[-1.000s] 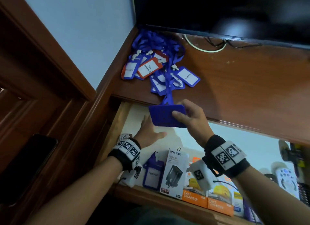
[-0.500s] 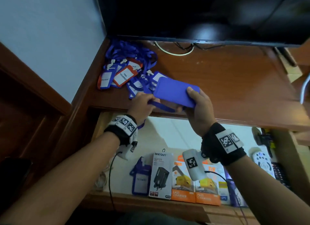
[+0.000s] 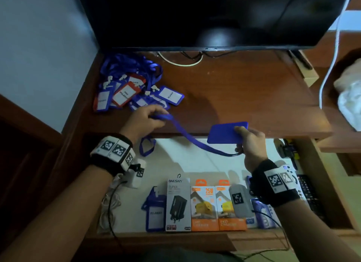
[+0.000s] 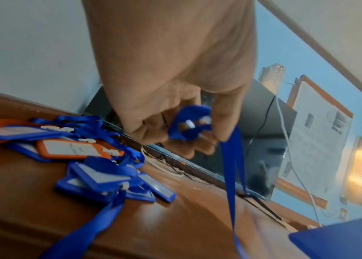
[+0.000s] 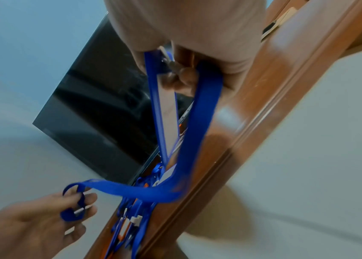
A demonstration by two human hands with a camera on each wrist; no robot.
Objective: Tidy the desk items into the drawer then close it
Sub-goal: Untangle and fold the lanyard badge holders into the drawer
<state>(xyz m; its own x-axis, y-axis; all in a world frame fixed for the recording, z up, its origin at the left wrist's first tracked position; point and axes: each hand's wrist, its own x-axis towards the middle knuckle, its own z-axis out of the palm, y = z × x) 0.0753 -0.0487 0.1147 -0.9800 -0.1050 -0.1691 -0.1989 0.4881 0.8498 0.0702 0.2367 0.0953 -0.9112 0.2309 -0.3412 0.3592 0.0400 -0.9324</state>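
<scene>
My right hand (image 3: 247, 139) grips a blue badge holder (image 3: 224, 132) over the desk's front edge; the same badge holder (image 5: 166, 112) shows edge-on in the right wrist view. Its blue lanyard (image 3: 187, 136) stretches left to my left hand (image 3: 144, 121), whose fingers pinch the lanyard's looped end (image 4: 188, 122). A pile of blue and orange badge holders (image 3: 134, 92) with tangled lanyards lies on the wooden desk (image 3: 244, 97) at the back left. Below, the open drawer (image 3: 195, 162) has a white floor.
Along the drawer's front stand a blue badge holder (image 3: 155, 213), a black charger box (image 3: 178, 203), two orange charger boxes (image 3: 216, 207) and purple packs. A remote (image 3: 310, 193) lies at its right. A dark monitor (image 3: 205, 17) stands behind the desk; a white cable (image 3: 332, 58) hangs at right.
My right hand carried the blue badge holder to the right, drawing its lanyard out of the pile. My left hand took hold of the lanyard's loop. The head view shifted right.
</scene>
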